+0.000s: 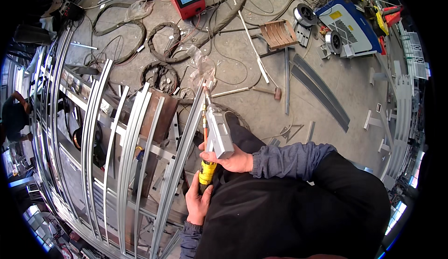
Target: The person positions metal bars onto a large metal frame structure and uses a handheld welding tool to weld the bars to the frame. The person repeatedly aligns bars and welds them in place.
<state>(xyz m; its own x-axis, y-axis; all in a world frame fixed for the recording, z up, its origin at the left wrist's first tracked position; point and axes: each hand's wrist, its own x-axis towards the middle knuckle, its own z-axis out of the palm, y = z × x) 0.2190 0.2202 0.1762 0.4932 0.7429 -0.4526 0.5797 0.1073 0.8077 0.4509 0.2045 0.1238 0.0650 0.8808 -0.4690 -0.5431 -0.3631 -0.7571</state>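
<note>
gripping the grey tool [219, 135] in the right hand [237, 160], closed around the rear of its boxy body, with some fingers hidden underneath. just below, clasping the yellow wrapped section [206, 172] with the left hand [197, 205], caught between thumb and curled fingers; cannot tell how tightly. held out in front of the black garment [284, 212], and aimed away from the body.

follow it up to the slim nozzle [206, 87], hovering over or resting near the far end of a long metal bar [176, 168]; cannot tell whether touching. spot the orange hose [205, 126] alongside, to the left of the grey body. catch the crumpled clear plastic [202, 65] just beyond the tip.

look left to more slender bars [122, 175], lined up side by side, and over to another person [16, 114] at the far edge. swing up to a red machine [186, 0] with a lit screen, past coiled dark cable [163, 42] on the concrete floor. then off right: to a mallet [277, 93] lying near a slatted seat [279, 34], to two flat grey strips [322, 91], and to a blue-and-white machine [347, 28] beside spools of wire [305, 15].
</note>
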